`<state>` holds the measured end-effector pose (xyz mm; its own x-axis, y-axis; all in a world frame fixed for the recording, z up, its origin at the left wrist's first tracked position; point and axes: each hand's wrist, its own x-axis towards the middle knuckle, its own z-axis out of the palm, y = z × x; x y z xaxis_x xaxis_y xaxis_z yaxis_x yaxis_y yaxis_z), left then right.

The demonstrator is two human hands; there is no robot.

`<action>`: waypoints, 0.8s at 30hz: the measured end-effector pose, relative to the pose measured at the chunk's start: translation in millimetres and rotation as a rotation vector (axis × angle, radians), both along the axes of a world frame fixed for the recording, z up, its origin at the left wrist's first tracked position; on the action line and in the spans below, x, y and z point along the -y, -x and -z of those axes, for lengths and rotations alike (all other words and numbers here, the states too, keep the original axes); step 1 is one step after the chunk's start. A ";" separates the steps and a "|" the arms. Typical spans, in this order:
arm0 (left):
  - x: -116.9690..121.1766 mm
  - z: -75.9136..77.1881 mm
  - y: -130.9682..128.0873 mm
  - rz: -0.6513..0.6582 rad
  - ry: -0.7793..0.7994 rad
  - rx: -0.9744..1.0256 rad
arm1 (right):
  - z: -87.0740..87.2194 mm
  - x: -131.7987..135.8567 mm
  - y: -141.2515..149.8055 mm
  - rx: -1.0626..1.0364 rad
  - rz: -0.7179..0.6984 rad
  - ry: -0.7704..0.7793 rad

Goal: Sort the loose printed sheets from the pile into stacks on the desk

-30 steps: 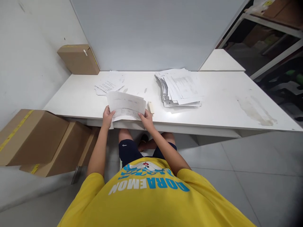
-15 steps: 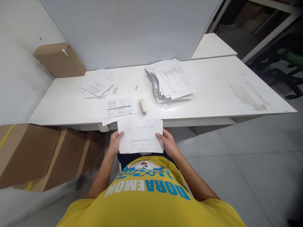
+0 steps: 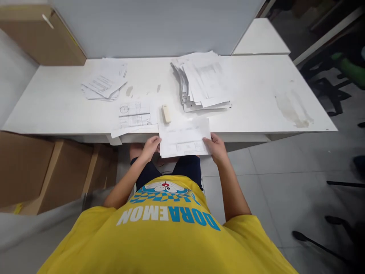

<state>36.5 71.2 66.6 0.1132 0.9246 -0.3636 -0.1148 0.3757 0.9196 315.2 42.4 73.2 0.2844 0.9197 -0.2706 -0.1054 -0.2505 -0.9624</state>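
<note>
Between my two hands I hold white printed paper (image 3: 184,139) over the desk's front edge; whether it is one sheet or more I cannot tell. My left hand (image 3: 152,147) pinches its left edge, thumb on top. The right edge is in the grip of my right hand (image 3: 216,147). Just beyond the paper lies a cream stapler (image 3: 165,114). To its left a printed sheet (image 3: 134,116) with a round stamp reaches over the desk edge. A thick, uneven pile of papers (image 3: 203,82) lies further back, right of the stapler.
A smaller heap of papers (image 3: 104,82) rests at the back left of the white desk (image 3: 251,99). Behind it stands a cardboard box (image 3: 45,38), below a grey panel (image 3: 156,26). More cardboard boxes (image 3: 65,171) stand at lower left. Dark chair legs (image 3: 336,220) show at right.
Both hands have carried the paper forward and to the right, so its far part now overlaps the desk. The camera view has shifted, and the stapler and piles appear unmoved on the desk.
</note>
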 end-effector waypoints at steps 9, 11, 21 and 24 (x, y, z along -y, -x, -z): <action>1.6 -5.6 -3.3 -0.078 -0.534 -0.610 | -10.1 -16.1 -19.3 0.084 -0.095 0.045; -8.2 -14.3 -1.9 0.022 -0.821 -0.827 | -15.0 -18.0 -21.2 0.093 -0.092 0.058; -50.2 -21.6 -9.4 0.518 -1.094 -1.088 | -6.4 -21.9 -26.9 0.127 -0.025 0.001; -46.4 -24.2 -10.2 0.494 -1.089 -1.145 | -8.0 -20.8 -27.4 0.133 -0.014 -0.024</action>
